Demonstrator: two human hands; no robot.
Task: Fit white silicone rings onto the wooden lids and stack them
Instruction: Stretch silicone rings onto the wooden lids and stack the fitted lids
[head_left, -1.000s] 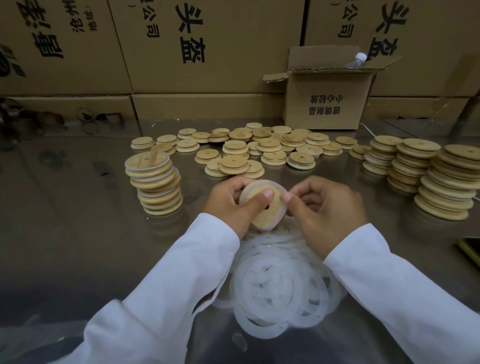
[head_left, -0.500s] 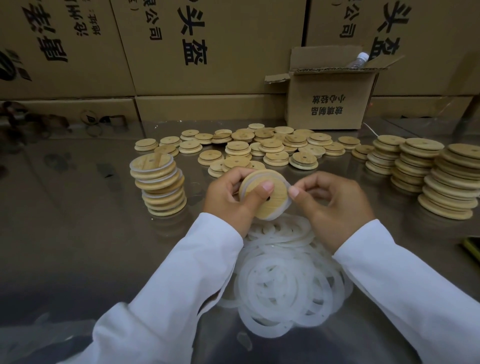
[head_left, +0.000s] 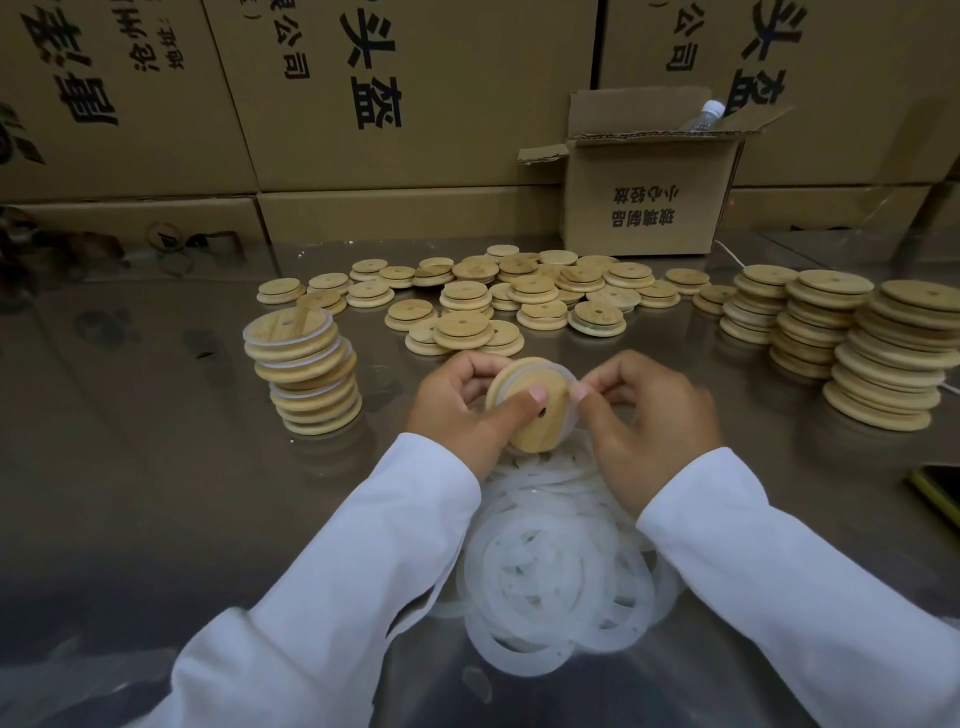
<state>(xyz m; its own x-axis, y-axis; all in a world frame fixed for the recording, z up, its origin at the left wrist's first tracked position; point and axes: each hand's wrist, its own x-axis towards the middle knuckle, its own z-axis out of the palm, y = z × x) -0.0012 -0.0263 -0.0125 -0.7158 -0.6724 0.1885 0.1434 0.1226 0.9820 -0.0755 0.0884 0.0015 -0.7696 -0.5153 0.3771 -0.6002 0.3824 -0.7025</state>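
My left hand (head_left: 460, 410) grips a round wooden lid (head_left: 530, 410) tilted on edge above the table, thumb across its face near the small hole. A white silicone ring (head_left: 569, 382) sits around the lid's rim, and my right hand (head_left: 649, 421) pinches that ring at the lid's right edge. Below my hands lies a heap of loose white silicone rings (head_left: 550, 571). To the left stands a stack of lids with rings fitted (head_left: 304, 374).
Several bare wooden lids (head_left: 519, 301) lie scattered behind my hands. Tall stacks of bare lids (head_left: 852, 343) stand at the right. A small open carton (head_left: 644, 197) with a bottle stands at the back, in front of big cardboard boxes (head_left: 363, 93). A yellow-edged object (head_left: 943, 491) lies at the right edge.
The lid has turned in my hands and tilted more on edge; the ring now lies further round its rim. My right fingers have shifted along the lid's right edge.
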